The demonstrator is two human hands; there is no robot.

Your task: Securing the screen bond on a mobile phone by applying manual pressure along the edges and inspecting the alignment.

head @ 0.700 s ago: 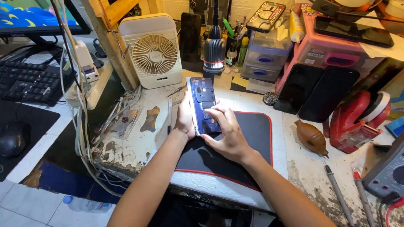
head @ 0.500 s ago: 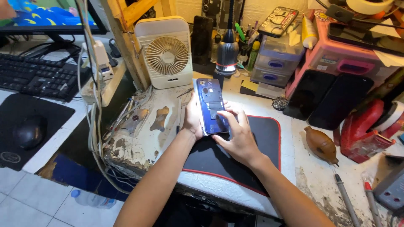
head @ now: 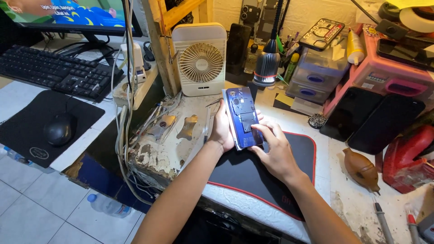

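I see both hands on one opened blue phone, held above the black red-edged mat mid-bench. Left hand clasps its left edge; right hand grips the lower right corner, fingertips on the exposed back. One white desk fan behind. Two stacked translucent drawer boxes, blue oval handles; one yellow bottle on the pink box. Two dark phones lean against it. One brown rubber air blower right of the mat.
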